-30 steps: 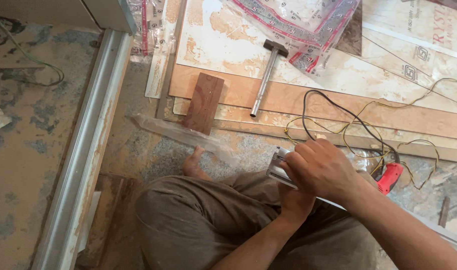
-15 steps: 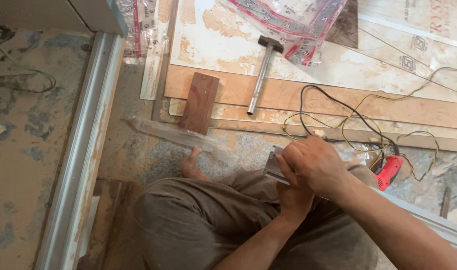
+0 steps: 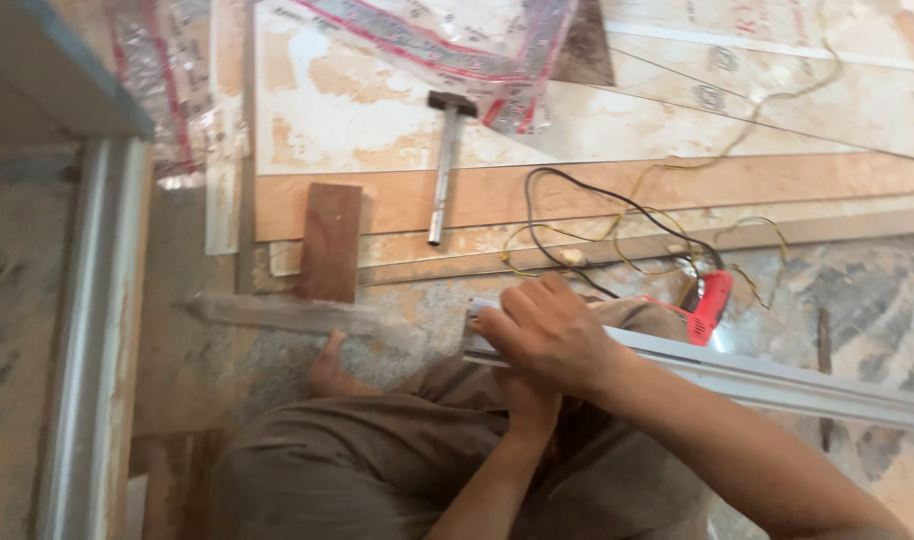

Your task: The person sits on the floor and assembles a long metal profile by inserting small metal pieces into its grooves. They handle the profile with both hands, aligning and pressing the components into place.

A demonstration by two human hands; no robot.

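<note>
A long pale aluminium profile point(image 3: 757, 378) is seen lying across the person's lap, running from the middle of the view out toward four o'clock. Its near end is covered by the right hand point(image 3: 547, 335), whose fingers are curled down over the top of the strip in a closed grip. The left hand point(image 3: 529, 400) is tucked underneath, at six o'clock of the right one, and is largely hidden — whether it is clasped round the profile cannot be told, though it is pressed against its underside. A red power drill point(image 3: 710, 302) is found just beyond the profile at two o'clock of the hands, with black and yellow wires point(image 3: 617, 230) looped over the boards behind it. A hammer point(image 3: 444, 165) is laid at eleven o'clock on a sheet of pale board point(image 3: 377, 110), head pointing away. A dark brown wooden block point(image 3: 330, 242) is placed at ten o'clock, and just below it a clear plastic-wrapped strip point(image 3: 277, 314) lies on the dusty floor point(image 3: 227, 370) — a bare foot point(image 3: 332, 365) is touching the floor near it. A second metal rail point(image 3: 87, 330) is stretched along the nine o'clock edge.
</note>
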